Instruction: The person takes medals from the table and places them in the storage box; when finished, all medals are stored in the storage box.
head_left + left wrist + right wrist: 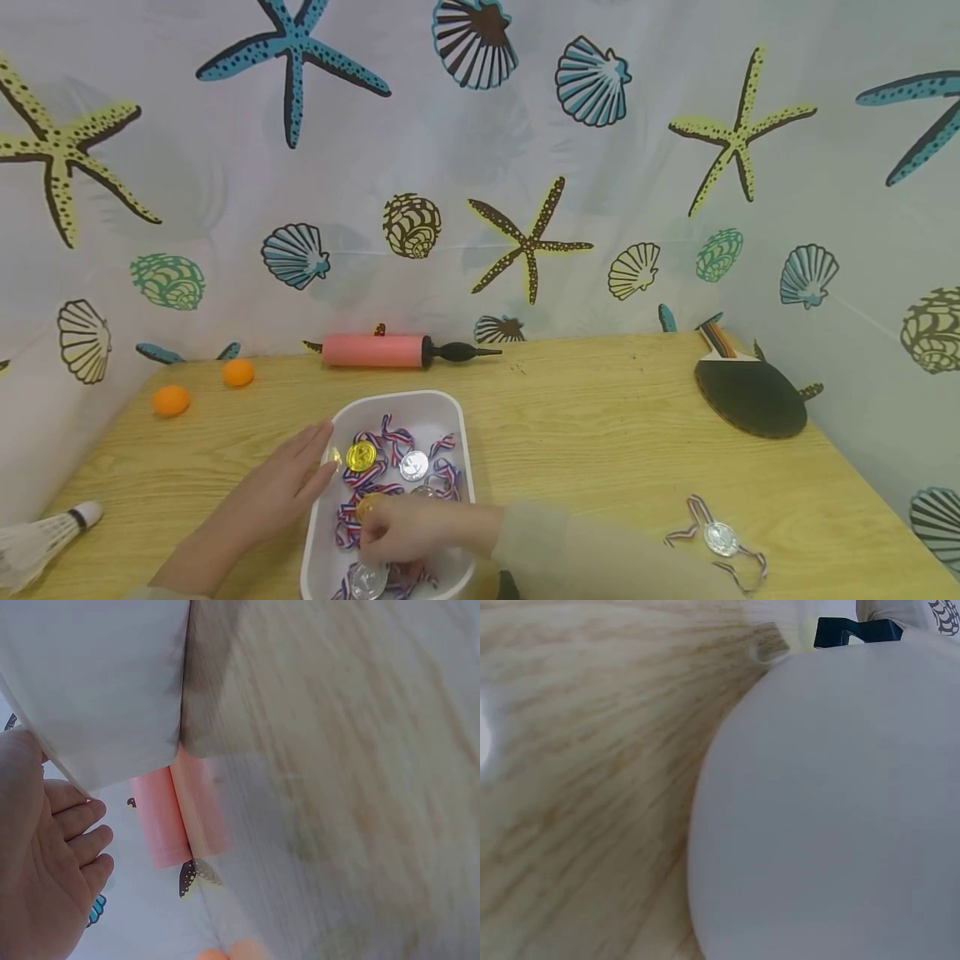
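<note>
A white tray [465, 450] holds several gold and silver medals on red, white and blue ribbons. My left hand [281, 483] rests at its left rim, fingers fairly straight and touching the edge. In the left wrist view that hand [56, 855] lies against the tray wall [97, 682]. Inside the tray's near part, my right hand [405, 529] has its fingers curled and pinches at a silver medal [367, 579]; the fingertips are partly hidden. Just beyond it lie a gold medal [369, 505] and another silver medal [414, 465]. The right wrist view shows no fingers.
A pink hand pump [375, 351] lies behind the tray. Two orange balls [171, 401] and a shuttlecock [45, 542] are at the left. At the right are a black table tennis bat [750, 396] and a silver medal with its ribbon [722, 539].
</note>
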Action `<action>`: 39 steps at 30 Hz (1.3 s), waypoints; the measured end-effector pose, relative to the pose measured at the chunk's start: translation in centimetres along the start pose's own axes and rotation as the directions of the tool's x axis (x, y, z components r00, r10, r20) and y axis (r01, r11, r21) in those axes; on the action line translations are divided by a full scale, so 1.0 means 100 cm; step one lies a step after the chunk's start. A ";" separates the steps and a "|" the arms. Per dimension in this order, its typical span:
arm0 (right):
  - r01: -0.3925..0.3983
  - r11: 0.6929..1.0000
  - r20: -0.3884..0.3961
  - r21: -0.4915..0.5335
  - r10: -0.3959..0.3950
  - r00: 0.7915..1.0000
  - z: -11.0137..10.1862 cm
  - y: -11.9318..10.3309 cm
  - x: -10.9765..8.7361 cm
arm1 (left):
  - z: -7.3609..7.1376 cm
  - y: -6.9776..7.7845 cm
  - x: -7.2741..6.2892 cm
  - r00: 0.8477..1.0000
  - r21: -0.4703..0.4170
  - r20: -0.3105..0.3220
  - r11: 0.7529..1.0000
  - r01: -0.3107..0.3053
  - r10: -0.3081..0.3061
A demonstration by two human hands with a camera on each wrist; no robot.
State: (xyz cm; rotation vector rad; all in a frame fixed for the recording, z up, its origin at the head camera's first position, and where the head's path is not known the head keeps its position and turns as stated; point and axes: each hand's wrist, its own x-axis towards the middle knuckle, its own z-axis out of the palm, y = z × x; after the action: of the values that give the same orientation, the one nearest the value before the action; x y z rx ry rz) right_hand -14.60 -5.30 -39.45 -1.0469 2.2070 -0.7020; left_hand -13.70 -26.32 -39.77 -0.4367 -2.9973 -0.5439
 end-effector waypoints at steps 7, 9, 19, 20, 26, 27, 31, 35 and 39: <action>0.020 0.997 -0.024 -0.070 -0.022 0.999 0.002 -0.001 0.003 | -0.001 0.000 0.000 1.000 -0.002 -0.006 1.000 -0.004 0.004; 0.004 0.998 -0.039 -0.062 -0.006 0.999 0.002 -0.002 0.004 | -0.001 0.000 0.000 1.000 -0.003 -0.008 1.000 -0.004 0.004; -0.021 0.985 -0.144 -0.170 -0.004 0.990 -0.004 -0.001 0.002 | -0.001 0.000 -0.001 1.000 -0.001 -0.023 1.000 -0.019 0.019; -0.007 0.986 -0.152 -0.169 -0.019 0.988 -0.007 0.000 0.000 | 0.000 0.000 -0.001 0.999 -0.001 -0.030 1.000 -0.028 0.028; 0.112 0.990 -0.215 -0.089 -0.129 0.968 -0.036 0.006 -0.023 | 0.000 0.000 0.000 0.999 0.000 -0.036 1.000 -0.031 0.031; 0.122 0.991 -0.228 -0.052 -0.131 0.965 -0.041 0.008 -0.030 | 0.000 0.001 0.000 0.999 -0.001 -0.030 1.000 -0.023 0.023; 0.165 0.983 -0.286 0.085 -0.135 0.949 -0.060 0.020 -0.060 | 0.000 0.002 0.000 1.000 -0.003 -0.014 1.000 -0.007 0.007; 0.148 0.970 -0.331 0.195 -0.077 0.940 -0.073 0.038 -0.095 | 0.000 0.002 0.000 1.000 -0.007 -0.006 1.000 -0.004 0.004; 0.131 0.958 -0.359 0.253 -0.033 0.933 -0.085 0.062 -0.130 | 0.000 0.002 -0.001 1.000 -0.017 -0.019 1.000 -0.010 0.010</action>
State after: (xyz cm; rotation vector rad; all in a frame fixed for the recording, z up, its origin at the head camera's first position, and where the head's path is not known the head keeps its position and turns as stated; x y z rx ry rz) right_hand -16.91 10.35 -34.11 -0.9316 2.2778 -1.2811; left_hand -13.55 -26.19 -39.75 -0.4447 -2.9727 -0.5694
